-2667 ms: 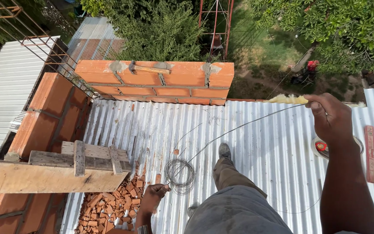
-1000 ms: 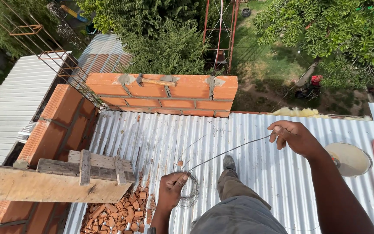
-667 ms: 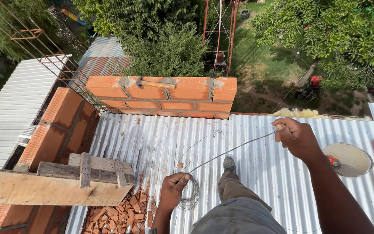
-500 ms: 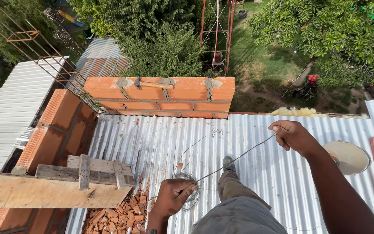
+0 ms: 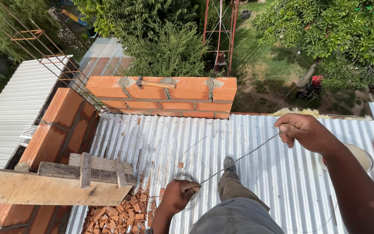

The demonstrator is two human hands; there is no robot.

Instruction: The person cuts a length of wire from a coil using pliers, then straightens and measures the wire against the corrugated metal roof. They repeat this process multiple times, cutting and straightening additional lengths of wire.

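Now we are paying out wire (image 5: 239, 158) over the tin roof (image 5: 152, 138) below the brick wall (image 5: 165, 93), left hand (image 5: 179, 193) clamped on the coil (image 5: 187, 190), right hand (image 5: 304, 132) pinching the strand taut; next, a steady pull.

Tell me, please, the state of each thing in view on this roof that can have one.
Wire: pulled taut between both hands.
Wire coil: partly unwound, gripped.
Left hand: closed on the wire coil.
Right hand: pinching the wire.
Hammer: lying flat on the brick wall.
Bucket: open, upright.
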